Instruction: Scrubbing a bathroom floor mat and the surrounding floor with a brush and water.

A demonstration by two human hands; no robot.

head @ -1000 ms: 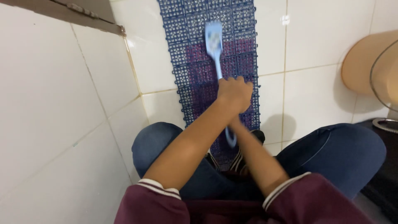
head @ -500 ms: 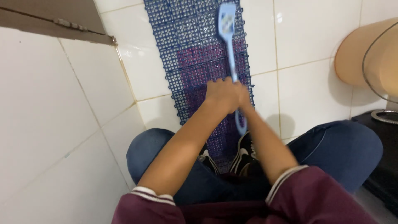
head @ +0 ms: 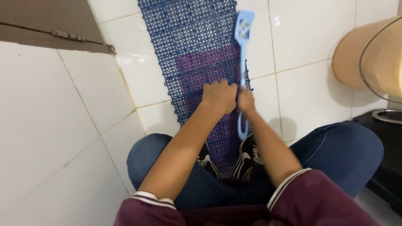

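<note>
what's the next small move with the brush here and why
Probably draw the brush back toward the body along the mat. The right hand grips the handle with the head far out near the mat's right edge, arm stretched, while the left hand presses on the mat nearer in. A pull stroke would likely cover the squares between head and hands.

bright even light, tile glare, brush slightly motion-blurred.

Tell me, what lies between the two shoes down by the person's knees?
In the head view, the near end of the blue and purple grid mat runs between the left shoe and the right shoe, on the white tiled floor.
</note>
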